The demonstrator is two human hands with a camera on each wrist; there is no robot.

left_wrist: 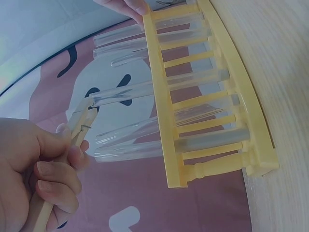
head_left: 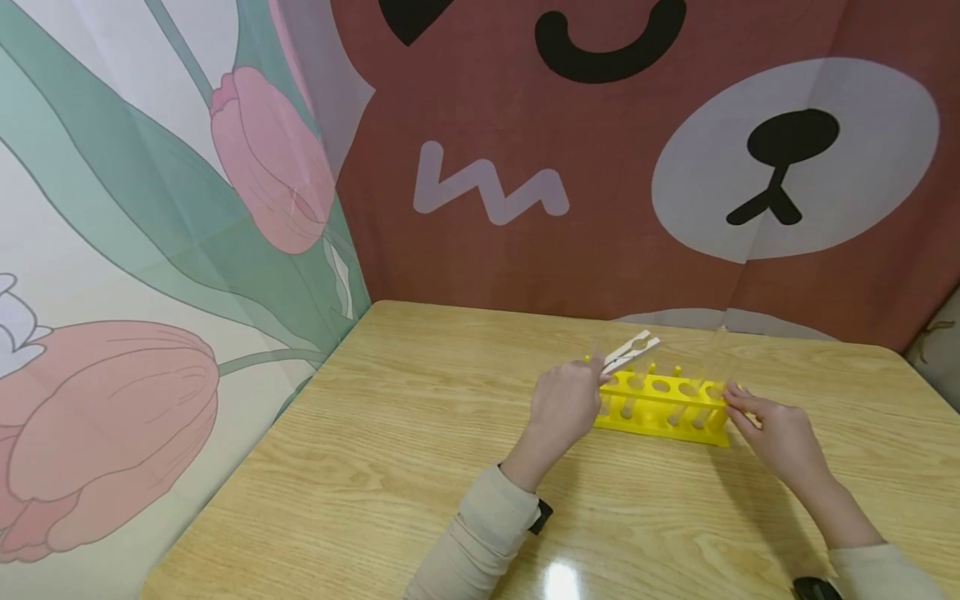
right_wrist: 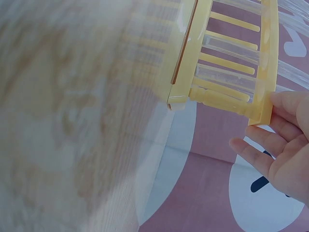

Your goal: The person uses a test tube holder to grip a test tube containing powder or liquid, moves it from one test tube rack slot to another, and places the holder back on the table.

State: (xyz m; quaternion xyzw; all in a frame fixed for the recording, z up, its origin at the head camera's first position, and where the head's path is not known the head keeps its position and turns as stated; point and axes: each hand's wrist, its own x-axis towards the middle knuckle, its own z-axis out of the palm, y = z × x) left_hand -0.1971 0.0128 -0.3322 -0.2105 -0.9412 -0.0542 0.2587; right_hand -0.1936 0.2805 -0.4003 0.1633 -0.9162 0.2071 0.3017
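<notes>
A yellow test tube rack (head_left: pixel 662 428) stands upright on the table, with several clear test tubes (left_wrist: pixel 193 79) in its holes. My left hand (head_left: pixel 562 404) holds a wooden test tube clamp (head_left: pixel 626 355) at the rack's left end, its tip pointing away to the upper right. In the left wrist view the clamp's tip overlaps the mouth of one tube; whether it grips the glass I cannot tell. At the other end, my right hand (head_left: pixel 783 433) pinches the corner of the rack's top bar between thumb and fingers, its lower fingers held apart from the rack.
The wood-grain table (head_left: pixel 360 467) extends around the rack. Behind it hangs a brown cloth (head_left: pixel 487 267) with a bear print, and a tulip-print cloth (head_left: pixel 165 275) hangs along the left side.
</notes>
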